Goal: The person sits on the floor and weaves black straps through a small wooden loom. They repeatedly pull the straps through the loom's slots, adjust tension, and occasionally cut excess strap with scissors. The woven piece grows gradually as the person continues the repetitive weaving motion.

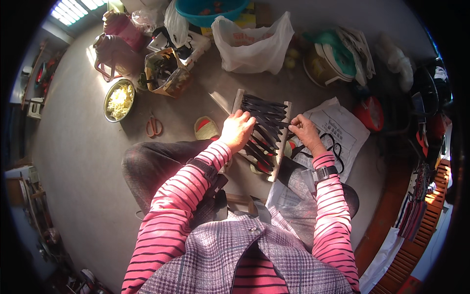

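A small wooden frame [282,156] stands between my knees, with black straps [266,109] strung across its two rails in several rows. My left hand [237,131] is closed over the frame's left rail, its fingers curled beside the straps; the palm side is hidden. At the right rail, my right hand [305,132] pinches a black strap near the rail's outer side. A loose length of black strap [338,152] lies looped below my right wrist, over a white printed sack [345,128].
Orange-handled scissors [153,126] and a bowl of pale yellow pieces [120,100] are on the floor at left. Beyond the frame stand an open box [169,73], a white plastic bag [252,46] and a blue basin [210,14]. A red round container [369,113] sits at right.
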{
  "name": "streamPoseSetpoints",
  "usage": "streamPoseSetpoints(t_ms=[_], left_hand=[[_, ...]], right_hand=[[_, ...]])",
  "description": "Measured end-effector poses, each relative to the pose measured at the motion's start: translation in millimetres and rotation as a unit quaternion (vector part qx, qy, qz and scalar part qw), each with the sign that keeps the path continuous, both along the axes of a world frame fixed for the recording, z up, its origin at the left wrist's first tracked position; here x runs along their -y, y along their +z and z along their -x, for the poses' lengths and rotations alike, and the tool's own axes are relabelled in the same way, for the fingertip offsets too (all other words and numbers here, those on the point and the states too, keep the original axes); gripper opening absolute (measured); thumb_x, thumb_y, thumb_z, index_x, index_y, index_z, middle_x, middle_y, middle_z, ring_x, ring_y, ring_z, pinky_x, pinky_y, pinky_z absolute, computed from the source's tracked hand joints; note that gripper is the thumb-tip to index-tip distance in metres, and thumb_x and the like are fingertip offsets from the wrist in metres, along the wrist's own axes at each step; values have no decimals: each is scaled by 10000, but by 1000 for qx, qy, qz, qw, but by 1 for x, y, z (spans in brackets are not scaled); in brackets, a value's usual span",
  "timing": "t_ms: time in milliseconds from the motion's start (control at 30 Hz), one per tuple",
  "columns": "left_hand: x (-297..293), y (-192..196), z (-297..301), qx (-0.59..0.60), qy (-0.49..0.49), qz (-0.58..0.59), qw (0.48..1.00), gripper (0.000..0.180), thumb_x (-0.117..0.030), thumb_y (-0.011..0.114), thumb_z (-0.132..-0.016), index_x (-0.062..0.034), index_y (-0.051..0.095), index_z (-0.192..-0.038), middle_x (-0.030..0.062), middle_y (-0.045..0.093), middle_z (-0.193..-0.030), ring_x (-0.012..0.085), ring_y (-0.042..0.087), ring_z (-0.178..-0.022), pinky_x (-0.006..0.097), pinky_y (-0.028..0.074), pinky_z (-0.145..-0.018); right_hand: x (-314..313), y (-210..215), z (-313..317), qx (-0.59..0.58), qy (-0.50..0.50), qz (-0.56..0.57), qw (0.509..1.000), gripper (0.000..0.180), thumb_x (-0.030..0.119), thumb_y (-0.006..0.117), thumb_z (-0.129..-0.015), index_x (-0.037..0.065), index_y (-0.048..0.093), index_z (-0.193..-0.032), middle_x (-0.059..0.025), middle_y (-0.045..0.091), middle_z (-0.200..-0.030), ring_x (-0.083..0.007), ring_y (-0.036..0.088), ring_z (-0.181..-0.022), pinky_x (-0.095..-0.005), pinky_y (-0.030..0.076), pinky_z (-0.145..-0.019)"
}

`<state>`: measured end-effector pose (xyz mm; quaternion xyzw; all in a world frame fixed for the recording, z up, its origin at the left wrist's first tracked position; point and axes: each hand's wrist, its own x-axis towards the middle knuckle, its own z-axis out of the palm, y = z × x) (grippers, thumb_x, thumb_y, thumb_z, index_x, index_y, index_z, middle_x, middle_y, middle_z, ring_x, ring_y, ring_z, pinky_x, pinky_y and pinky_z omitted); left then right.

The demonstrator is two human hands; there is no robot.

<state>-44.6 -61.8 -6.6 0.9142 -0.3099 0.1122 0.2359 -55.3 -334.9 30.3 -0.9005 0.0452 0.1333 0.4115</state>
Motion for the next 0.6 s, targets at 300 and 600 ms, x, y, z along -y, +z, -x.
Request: streamPoseSetpoints(t_ms=[300, 600], left_hand=[[4, 10, 1, 19, -3, -61, 998, 276, -157, 693, -679, -65, 579, -913, 57, 547, -911, 251, 549, -917, 344, 516, -696], [2, 17, 0, 16, 35, -100, 994, 328, -97, 648, -691, -64, 574, -1009, 69, 549, -988, 243, 551, -961, 338, 505, -696]], right_hand=[[2, 1, -16, 78, 47, 33, 995, 120, 69, 691, -752, 27, 591, -803, -52, 598, -751, -190, 602, -701, -318, 485, -662], [-31, 5, -30, 269, 105, 166, 943, 134, 67, 650, -775, 93, 575, -882, -72, 585, -902, -327, 635, -805, -427, 508, -687]])
